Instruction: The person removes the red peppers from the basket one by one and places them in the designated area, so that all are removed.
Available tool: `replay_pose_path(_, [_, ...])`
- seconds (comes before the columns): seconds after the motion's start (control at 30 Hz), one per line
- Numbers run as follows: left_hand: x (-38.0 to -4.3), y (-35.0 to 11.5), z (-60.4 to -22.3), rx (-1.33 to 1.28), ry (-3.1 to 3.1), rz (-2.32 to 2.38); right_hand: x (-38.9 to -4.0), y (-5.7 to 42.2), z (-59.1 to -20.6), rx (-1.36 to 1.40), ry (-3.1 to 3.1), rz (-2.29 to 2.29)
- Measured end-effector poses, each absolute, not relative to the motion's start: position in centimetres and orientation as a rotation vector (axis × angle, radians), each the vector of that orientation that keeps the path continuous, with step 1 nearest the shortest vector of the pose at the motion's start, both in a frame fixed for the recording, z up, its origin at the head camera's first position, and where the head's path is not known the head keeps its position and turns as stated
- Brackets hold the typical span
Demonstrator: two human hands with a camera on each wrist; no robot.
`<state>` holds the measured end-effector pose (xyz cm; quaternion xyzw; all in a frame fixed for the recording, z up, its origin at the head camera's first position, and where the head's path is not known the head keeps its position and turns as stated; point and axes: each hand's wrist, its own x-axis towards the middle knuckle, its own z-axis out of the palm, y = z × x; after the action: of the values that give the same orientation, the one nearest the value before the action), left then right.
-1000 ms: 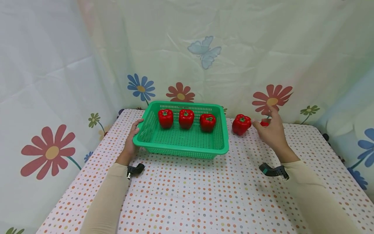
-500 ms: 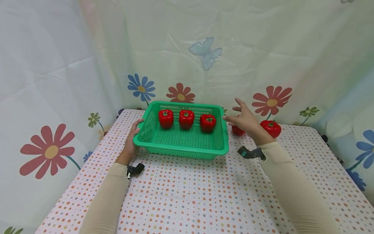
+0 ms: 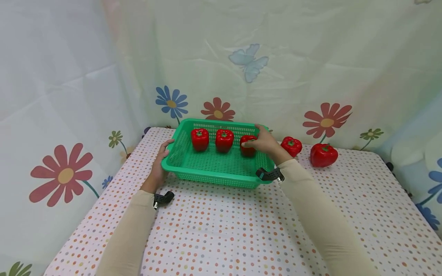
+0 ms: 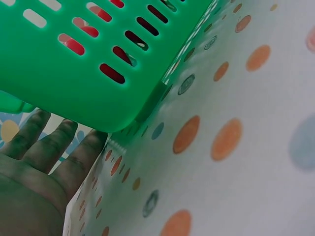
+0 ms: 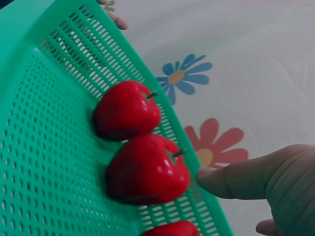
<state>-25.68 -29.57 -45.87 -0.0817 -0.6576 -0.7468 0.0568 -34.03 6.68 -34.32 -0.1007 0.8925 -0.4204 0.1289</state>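
A green plastic basket stands on the dotted cloth with three red bell peppers in a row along its far side: the left one, the middle one and the right one. My left hand touches the basket's left end, its fingers straight with fingertips at the green wall. Over the basket's right end reaches my right hand, thumb and fingers spread around the right pepper. The thumb is extended in the right wrist view, and that pepper shows only partly.
To the right of the basket, two more red bell peppers lie on the cloth: one beside my right wrist, another farther right. A flowered curtain hangs right behind the table.
My right hand has moved left, from between the two outside peppers, past the nearer one and over the basket's right end. The left hand stays at the basket. The view has shifted slightly.
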Motion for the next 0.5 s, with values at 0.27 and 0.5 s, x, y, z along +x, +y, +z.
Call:
replay_pose_path(0.27, [-25.8, -29.3, -45.9, -0.228, -2.016, -2.240, -34.2, 5.1, -35.4, -0.225, 2.652, -1.136])
replay_pose_path(0.5, [-26.0, -29.5, -46.0, -0.245, -1.996, -2.246, -34.5, 4.4, -35.8, -0.202, 2.695, -1.132])
